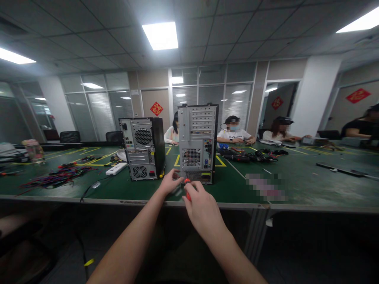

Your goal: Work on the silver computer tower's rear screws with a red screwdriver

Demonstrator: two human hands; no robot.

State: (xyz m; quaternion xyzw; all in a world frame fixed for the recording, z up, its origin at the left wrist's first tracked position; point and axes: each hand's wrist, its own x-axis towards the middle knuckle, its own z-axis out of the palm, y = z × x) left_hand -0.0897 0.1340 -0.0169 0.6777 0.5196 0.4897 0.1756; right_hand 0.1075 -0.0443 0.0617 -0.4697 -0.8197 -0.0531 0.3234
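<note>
An upright computer tower (192,142) stands in front of me with its grey back panel of slots, ports and vents facing me. Held in my right hand (203,203) is a screwdriver (187,189) with a red and black handle, pointed up at the tower's lower left edge. My left hand (171,181) is beside that same corner, thumb and fingers stretched out and apart near the screwdriver's tip. Blur there hides whether its fingertips touch the case. A second, shorter computer tower (139,150) stands to the left, its back also turned to me.
Bundled coloured cables (56,177) and a white power strip (116,169) lie on the green table (231,193) at the left. Black cables (254,156) are heaped to the right. A dark bar (340,169) lies farther right. Several people sit across the table.
</note>
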